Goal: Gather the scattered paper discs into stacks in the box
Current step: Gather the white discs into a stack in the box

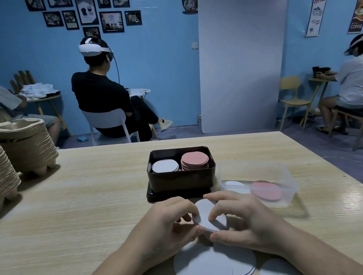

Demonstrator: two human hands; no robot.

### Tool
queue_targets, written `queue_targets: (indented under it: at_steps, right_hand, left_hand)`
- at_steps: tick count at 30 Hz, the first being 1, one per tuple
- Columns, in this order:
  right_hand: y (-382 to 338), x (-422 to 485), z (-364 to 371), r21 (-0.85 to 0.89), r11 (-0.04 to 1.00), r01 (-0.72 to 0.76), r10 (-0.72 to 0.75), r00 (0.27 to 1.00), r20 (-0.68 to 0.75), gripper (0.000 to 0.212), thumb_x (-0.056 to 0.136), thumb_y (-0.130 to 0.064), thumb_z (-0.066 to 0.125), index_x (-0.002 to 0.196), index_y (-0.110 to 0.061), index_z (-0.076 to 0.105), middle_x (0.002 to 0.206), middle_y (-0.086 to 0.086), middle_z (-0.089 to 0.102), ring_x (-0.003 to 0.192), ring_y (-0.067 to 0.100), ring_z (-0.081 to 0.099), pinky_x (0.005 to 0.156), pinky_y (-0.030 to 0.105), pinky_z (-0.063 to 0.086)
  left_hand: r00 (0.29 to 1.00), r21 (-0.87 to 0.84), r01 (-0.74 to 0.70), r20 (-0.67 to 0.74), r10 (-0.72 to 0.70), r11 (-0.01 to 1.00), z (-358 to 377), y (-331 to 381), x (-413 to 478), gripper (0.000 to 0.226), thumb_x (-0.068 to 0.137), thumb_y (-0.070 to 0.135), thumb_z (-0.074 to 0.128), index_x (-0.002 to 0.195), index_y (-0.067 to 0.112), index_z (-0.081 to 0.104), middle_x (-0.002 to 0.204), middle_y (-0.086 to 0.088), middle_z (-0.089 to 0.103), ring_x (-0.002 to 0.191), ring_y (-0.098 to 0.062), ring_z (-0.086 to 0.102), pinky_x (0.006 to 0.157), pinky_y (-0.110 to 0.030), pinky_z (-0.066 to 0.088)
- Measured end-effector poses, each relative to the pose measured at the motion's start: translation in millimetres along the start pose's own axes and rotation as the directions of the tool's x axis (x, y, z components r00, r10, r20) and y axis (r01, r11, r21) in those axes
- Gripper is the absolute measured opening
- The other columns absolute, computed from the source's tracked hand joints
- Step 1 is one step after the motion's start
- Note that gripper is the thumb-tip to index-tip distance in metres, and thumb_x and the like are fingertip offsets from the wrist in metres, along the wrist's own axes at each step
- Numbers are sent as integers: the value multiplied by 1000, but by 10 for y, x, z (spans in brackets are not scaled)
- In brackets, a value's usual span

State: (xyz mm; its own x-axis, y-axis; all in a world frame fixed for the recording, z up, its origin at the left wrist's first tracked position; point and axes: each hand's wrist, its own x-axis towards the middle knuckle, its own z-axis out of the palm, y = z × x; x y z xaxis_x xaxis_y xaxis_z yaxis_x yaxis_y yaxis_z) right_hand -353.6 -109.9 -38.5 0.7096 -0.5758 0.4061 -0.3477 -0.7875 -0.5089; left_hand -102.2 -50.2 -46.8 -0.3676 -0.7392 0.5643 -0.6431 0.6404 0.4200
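A black box [181, 179] stands mid-table with a white disc stack [165, 166] on its left side and a pink disc stack [194, 158] on its right. Just in front of the box, my left hand [164, 225] and my right hand [244, 216] both hold a small stack of white discs [206, 217], tilted, fingers around its edge. Several loose white discs [212, 271] lie overlapping on the table below my hands, and one more white disc [276, 272] lies at the lower right.
A clear plastic container [274, 185] lies on its side to the right of the box with a pink disc [267, 190] and a white disc inside. Stacked pulp trays [5, 158] stand at the table's left. Other people sit at tables beyond.
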Motion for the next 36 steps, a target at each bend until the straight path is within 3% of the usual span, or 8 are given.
queue_targets:
  at_steps: [2, 7, 13, 16, 21, 25, 29, 36]
  right_hand:
    - [1, 8, 11, 15, 1000, 6, -6, 1000, -2, 28, 82, -53, 81, 96, -32, 69, 137, -26, 55, 103, 17, 72, 85, 33, 56]
    - [-4, 7, 14, 73, 997, -7, 9, 999, -34, 21, 84, -47, 82, 93, -31, 72, 130, -10, 62, 111, 14, 66, 82, 39, 57]
    - [-82, -43, -89, 10, 1000, 11, -10, 997, -80, 17, 85, -36, 82, 92, -28, 69, 124, -14, 68, 133, -3, 54, 95, 28, 51]
    - [-180, -119, -175, 42, 999, -3, 8, 994, -111, 18, 83, -35, 81, 90, -24, 68, 113, -24, 67, 133, -3, 54, 97, 26, 49]
    - [-285, -389, -228, 10, 1000, -17, 18, 992, -128, 25, 84, -49, 78, 91, -26, 69, 121, -12, 72, 131, -5, 55, 100, 26, 47]
    - [-293, -573, -191, 27, 999, -32, 36, 990, -134, 28, 85, -50, 77, 90, -23, 70, 113, -9, 75, 129, -4, 57, 94, 28, 52]
    - [-343, -670, -152, 45, 995, -92, 98, 986, -134, 26, 81, -51, 78, 87, -26, 71, 114, -9, 74, 126, -6, 58, 85, 20, 52]
    - [-322, -688, -131, -38, 987, -155, 151, 984, -97, 26, 79, -50, 79, 86, -29, 66, 109, -12, 72, 129, -8, 54, 85, 21, 49]
  left_hand:
    - [1000, 15, 4, 3, -4, 1000, 14, -1, -1, 17, 90, 36, 79, 96, 29, 64, 93, 20, 59, 84, -4, 61, 65, -24, 54]
    - [999, 31, 37, 10, -37, 999, -8, 44, -17, 26, 92, 47, 71, 108, 28, 63, 99, 20, 63, 88, 0, 62, 70, -26, 55]
    - [993, 58, 122, 2, -122, 991, -113, 116, -56, 28, 97, 42, 68, 121, 32, 59, 114, 23, 62, 104, -1, 62, 79, -24, 54]
    - [987, 45, 157, 27, -158, 987, -131, 226, -141, 23, 98, 42, 66, 118, 30, 61, 110, 22, 62, 105, -2, 61, 78, -28, 56]
    - [991, 90, 81, 98, -90, 993, -40, 456, -338, 18, 98, 43, 65, 108, 28, 61, 94, 18, 59, 88, 2, 52, 77, -22, 45]
    - [979, 83, 93, 175, -107, 992, -58, 500, -375, 40, 87, 54, 71, 118, 30, 64, 106, 20, 62, 101, 2, 53, 88, -23, 43]
    - [965, 85, 137, 212, -152, 987, -62, 519, -393, 63, 74, 66, 71, 127, 32, 63, 119, 20, 62, 116, 0, 51, 101, -24, 41]
    - [980, 12, 195, 41, -196, 981, -90, 545, -436, 38, 77, 47, 79, 110, 30, 67, 104, 21, 67, 101, 2, 61, 86, -26, 51]
